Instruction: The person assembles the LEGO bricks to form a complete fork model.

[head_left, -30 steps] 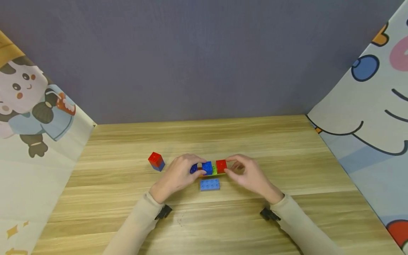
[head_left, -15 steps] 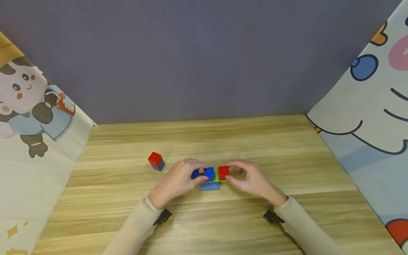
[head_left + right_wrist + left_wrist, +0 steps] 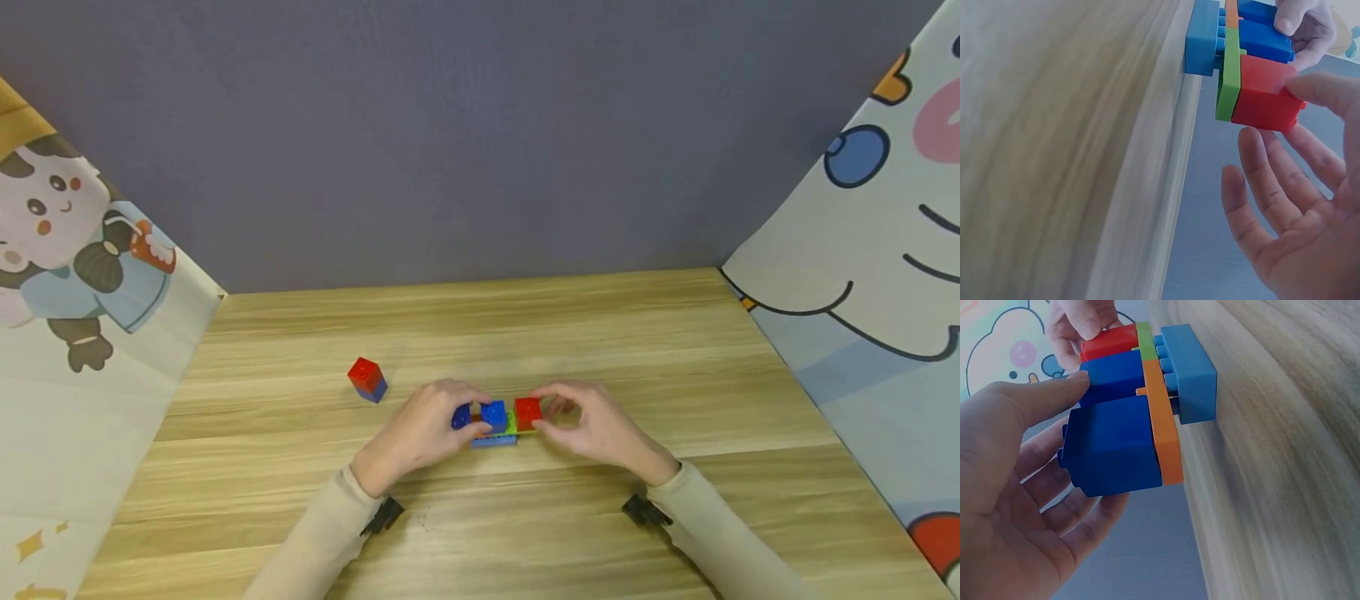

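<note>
My left hand [image 3: 423, 429] pinches a blue brick [image 3: 1116, 376] between thumb and fingers; a second blue brick [image 3: 1110, 447] sits further left. Both stand on a thin orange plate [image 3: 1165, 428], which runs end to end with a green plate [image 3: 1229, 81]. On the green one stands a red brick [image 3: 1266, 94], pinched by the thumb and fingers of my right hand [image 3: 596, 429]. Under the plates lies a light blue brick [image 3: 1194, 375] on the table, studs up. The plates sit close over its studs and hide most of it in the head view.
A small stack of a red brick on a blue one [image 3: 367, 380] stands to the left on the wooden table [image 3: 300, 333]. A grey wall [image 3: 480, 150] rises at the back. Panels with cartoon prints border the left and right sides.
Both hands have brought the joined plates and bricks toward the front of the table, over the light blue brick, which stayed in place. The red and blue stack has not moved.
</note>
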`<state>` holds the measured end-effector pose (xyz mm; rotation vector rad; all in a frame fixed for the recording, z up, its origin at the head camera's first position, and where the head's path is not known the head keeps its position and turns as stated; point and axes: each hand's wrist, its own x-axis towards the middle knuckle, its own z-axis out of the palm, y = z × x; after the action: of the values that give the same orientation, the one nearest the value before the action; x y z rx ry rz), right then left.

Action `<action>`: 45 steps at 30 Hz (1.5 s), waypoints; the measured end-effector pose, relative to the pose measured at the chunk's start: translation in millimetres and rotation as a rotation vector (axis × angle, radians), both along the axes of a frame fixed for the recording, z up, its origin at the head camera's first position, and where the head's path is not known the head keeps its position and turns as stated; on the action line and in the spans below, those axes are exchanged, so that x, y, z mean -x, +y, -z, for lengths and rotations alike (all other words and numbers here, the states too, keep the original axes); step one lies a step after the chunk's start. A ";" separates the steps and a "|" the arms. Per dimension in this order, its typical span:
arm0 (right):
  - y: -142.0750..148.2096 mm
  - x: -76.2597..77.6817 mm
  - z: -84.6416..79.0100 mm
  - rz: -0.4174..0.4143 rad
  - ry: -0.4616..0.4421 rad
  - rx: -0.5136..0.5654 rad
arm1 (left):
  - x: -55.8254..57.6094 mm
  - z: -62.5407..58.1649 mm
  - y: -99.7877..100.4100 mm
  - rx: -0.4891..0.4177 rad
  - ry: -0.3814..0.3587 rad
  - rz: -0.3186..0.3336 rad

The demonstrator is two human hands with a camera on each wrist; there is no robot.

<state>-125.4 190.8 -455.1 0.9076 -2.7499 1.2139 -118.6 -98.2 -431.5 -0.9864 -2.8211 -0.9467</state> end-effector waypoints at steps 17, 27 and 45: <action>-2.1 0.8 -0.1 -0.043 -0.023 0.023 | 2.2 17.3 0.8 0.124 -0.159 -0.031; -2.1 1.0 1.2 -0.091 -0.001 0.045 | 0.5 15.8 3.1 0.127 -0.162 -0.038; -41.2 -2.7 -8.5 -0.082 0.059 0.002 | 2.8 20.5 4.4 0.117 -0.114 -0.012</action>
<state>-122.8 149.6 -446.6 1.0482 -2.6908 1.1803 -121.4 -93.8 -452.0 -0.9539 -3.0041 -0.8724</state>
